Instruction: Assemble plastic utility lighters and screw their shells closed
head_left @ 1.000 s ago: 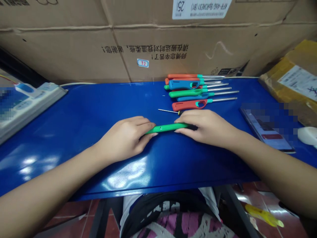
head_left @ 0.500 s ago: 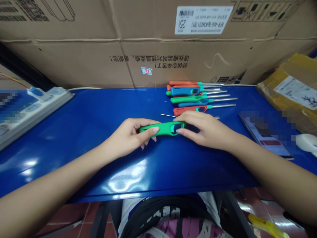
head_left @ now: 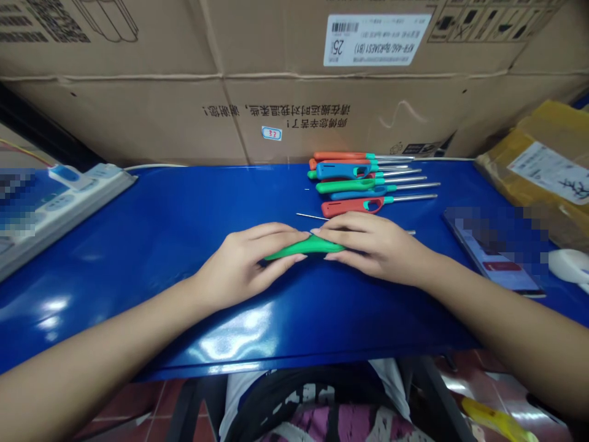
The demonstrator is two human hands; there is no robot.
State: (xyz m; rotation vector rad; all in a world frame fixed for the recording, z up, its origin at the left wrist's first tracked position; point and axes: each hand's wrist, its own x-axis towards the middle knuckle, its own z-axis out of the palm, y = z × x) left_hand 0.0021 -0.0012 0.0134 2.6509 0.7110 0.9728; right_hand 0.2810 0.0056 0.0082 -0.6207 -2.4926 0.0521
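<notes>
Both hands hold one green long-nosed lighter (head_left: 307,247) low over the blue table, its length running left to right. My left hand (head_left: 255,258) pinches its left end between thumb and fingers. My right hand (head_left: 368,245) grips the other end, fingers on top and thumb below. The trigger opening is out of sight, and only a bit of metal tip shows past the right hand. Behind the right hand lies a pile of several lighters, with a red lighter (head_left: 352,207) nearest and a blue lighter (head_left: 343,170) farther back. A thin metal rod (head_left: 310,215) lies just beyond the fingers.
A large cardboard box (head_left: 161,116) stands along the back of the blue table (head_left: 184,202). On the left is a white power strip (head_left: 69,199). To the right are a phone (head_left: 494,252), a white mouse (head_left: 570,268) and a yellow-taped parcel (head_left: 536,166).
The green lighter has been rolled over in my hands, so its trigger opening no longer shows. My left fingers have moved onto its top, and both hands sit closer together.
</notes>
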